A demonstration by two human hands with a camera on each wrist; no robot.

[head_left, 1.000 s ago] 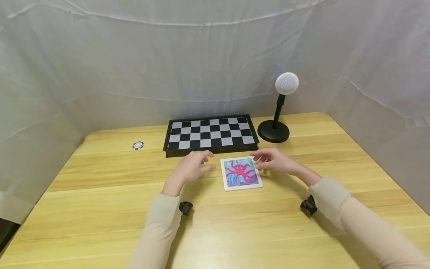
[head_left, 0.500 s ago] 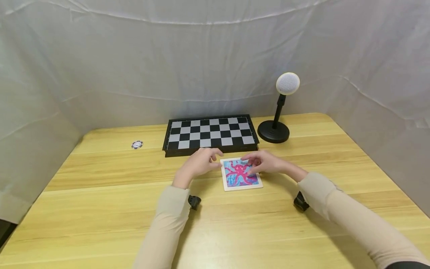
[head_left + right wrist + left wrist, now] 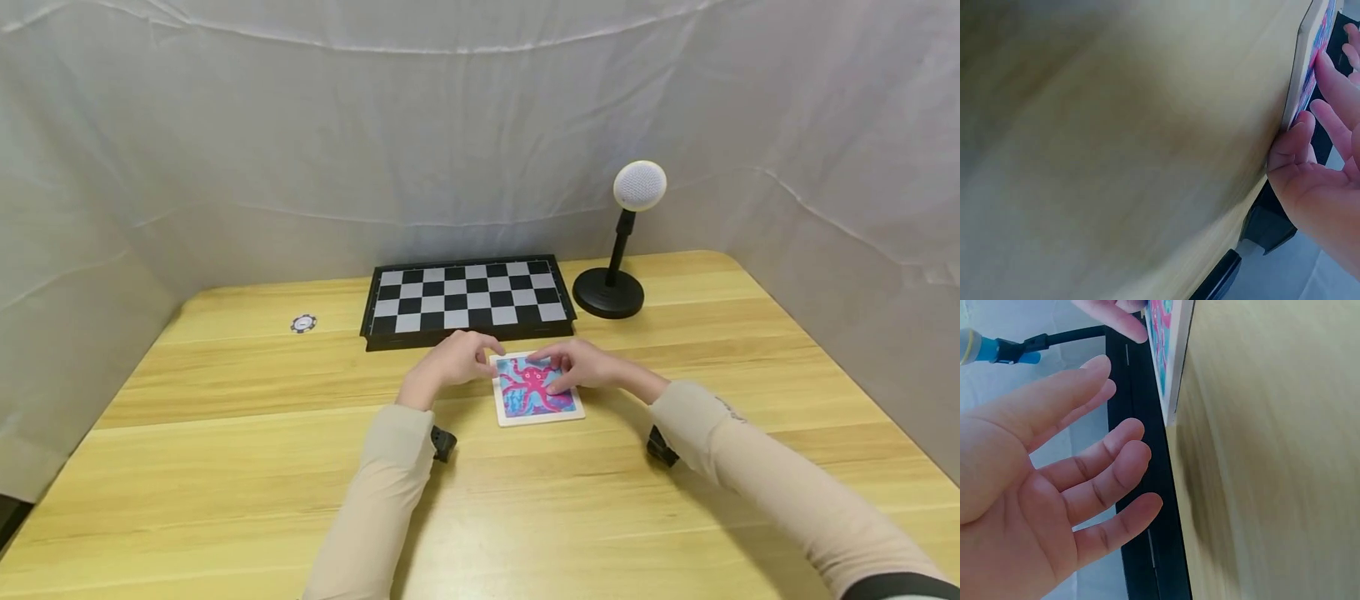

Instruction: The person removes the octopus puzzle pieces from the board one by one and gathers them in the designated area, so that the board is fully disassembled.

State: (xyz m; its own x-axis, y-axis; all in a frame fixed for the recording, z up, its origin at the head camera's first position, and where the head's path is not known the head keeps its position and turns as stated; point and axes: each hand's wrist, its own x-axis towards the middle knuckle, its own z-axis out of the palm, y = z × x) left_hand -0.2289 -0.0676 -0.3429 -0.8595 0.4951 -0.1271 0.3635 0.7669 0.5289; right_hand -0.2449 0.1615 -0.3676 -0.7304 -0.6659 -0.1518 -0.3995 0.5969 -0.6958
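The grip of the bare left hand (image 3: pixel 456 358) is spread and relaxed, its fingers slightly bent and holding nothing, just beside the far left corner of a flat square panel (image 3: pixel 525 404) with a white frame and a pink octopus printed on blue. The bare right hand (image 3: pixel 585 364) has its grip loosely spread too, thumb and fingers reaching over the right part of that panel; the thumb seems to rest on the picture, though the angle leaves contact hard to confirm.

The panel lies flat on the pale yellow wood-grain tabletop (image 3: pixel 225 492), between the two hands and just in front of a black-framed board (image 3: pixel 468 296) checked in black and white. Right of the board, near it, stands a white, round, mesh-faced disc (image 3: pixel 640 185) on a black stand with a round base (image 3: pixel 608 292). Well to the left of the panel lies a small round white chip (image 3: pixel 303 323) with dark marks around its rim. Both arms wear beige sleeves (image 3: pixel 378 508); a pale grey, creased curtain (image 3: pixel 337 142) hangs behind the tabletop.
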